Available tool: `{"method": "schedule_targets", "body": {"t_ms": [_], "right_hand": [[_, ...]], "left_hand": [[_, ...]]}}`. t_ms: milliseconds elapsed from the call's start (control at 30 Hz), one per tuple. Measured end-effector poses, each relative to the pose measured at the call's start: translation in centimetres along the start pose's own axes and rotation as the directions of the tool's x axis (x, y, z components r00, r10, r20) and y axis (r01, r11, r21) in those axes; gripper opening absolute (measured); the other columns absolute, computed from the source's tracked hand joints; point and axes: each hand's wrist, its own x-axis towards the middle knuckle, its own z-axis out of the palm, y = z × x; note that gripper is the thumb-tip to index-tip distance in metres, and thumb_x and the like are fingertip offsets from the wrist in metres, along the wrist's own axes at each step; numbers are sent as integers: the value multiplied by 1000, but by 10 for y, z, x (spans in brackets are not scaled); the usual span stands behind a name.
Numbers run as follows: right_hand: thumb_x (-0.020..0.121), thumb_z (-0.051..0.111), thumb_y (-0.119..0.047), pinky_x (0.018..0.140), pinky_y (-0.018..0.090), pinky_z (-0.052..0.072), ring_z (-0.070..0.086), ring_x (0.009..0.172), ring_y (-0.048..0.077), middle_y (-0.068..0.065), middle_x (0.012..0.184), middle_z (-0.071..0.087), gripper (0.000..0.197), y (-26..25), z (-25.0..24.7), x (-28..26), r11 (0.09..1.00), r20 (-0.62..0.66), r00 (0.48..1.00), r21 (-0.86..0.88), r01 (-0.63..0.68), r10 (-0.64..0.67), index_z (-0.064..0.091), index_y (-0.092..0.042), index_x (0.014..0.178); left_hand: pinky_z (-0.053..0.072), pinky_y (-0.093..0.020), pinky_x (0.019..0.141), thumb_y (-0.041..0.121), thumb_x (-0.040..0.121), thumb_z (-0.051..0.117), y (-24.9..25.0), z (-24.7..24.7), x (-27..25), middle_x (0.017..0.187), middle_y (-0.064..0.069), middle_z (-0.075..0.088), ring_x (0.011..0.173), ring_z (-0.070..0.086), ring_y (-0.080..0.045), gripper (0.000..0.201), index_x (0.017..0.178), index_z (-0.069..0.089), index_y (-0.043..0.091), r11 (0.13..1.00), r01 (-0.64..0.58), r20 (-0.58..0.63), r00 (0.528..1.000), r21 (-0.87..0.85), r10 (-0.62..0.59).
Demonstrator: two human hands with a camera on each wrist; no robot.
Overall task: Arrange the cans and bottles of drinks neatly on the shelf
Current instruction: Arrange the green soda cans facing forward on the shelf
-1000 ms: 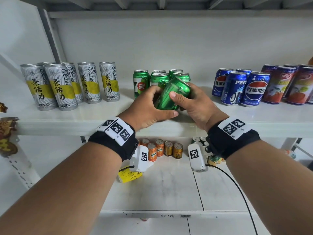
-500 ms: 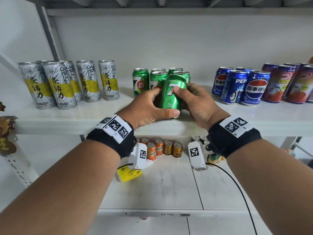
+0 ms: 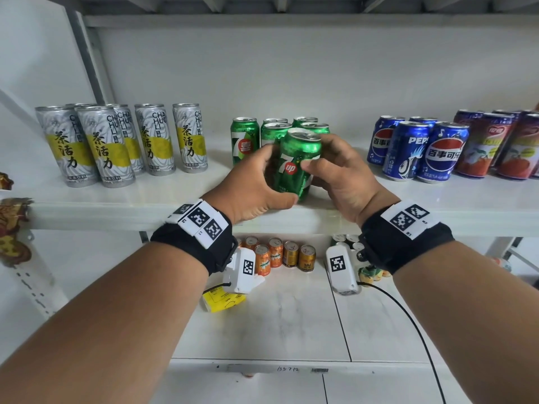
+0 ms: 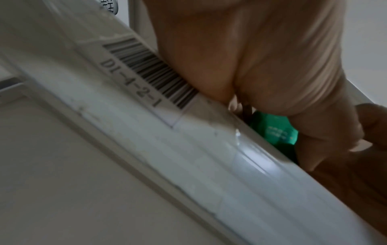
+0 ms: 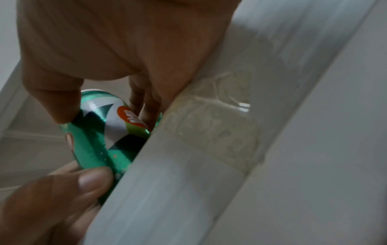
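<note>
Head view shows both hands wrapped around one green can [image 3: 297, 161], the left hand [image 3: 256, 185] curled on its left side and the right hand [image 3: 341, 176] on its right with the thumb across the label, holding it nearly upright at the front edge of the shelf [image 3: 116, 211]. Directly behind that can stand four more green cans [image 3: 245, 141]; left of them is a row of tall silver-and-yellow cans [image 3: 116, 147], and right of them blue cans [image 3: 408, 150], then red ones [image 3: 481, 144].
</note>
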Motion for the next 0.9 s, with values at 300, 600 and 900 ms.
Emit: {"method": "schedule_targets", "body": {"t_ms": [300, 600, 900], "right_hand": [[79, 86, -12, 100, 46, 58, 69, 122, 30, 14, 129, 72, 65, -2, -1, -3, 1000, 53, 999, 5, 1, -1, 59, -5, 137], [96, 68, -14, 73, 29, 57, 70, 83, 10, -3, 96, 75, 32, 1, -2, 1, 997, 3, 998, 32, -68, 68, 65, -4, 126], [96, 71, -8, 76, 34, 61, 75, 89, 22, 7, 102, 78, 22, -7, 12, -1, 999, -92, 995, -14, -48, 47, 71, -7, 118]], "left_hand": [[56, -35, 108, 32, 72, 99, 4, 2, -1, 132, 12, 71, 123, 67, -3, 86, 145, 55, 23, 985, -14, -10, 1000, 172, 15], [59, -23, 93, 34, 64, 96, 7, 0, -5, 120, 16, 78, 115, 73, -5, 73, 128, 61, 31, 999, 33, -13, 999, -35, -34], [60, -39, 99, 26, 72, 95, 20, 0, -4, 119, 1, 79, 113, 75, -17, 60, 124, 66, 25, 991, 136, 31, 990, -15, -135]]}}
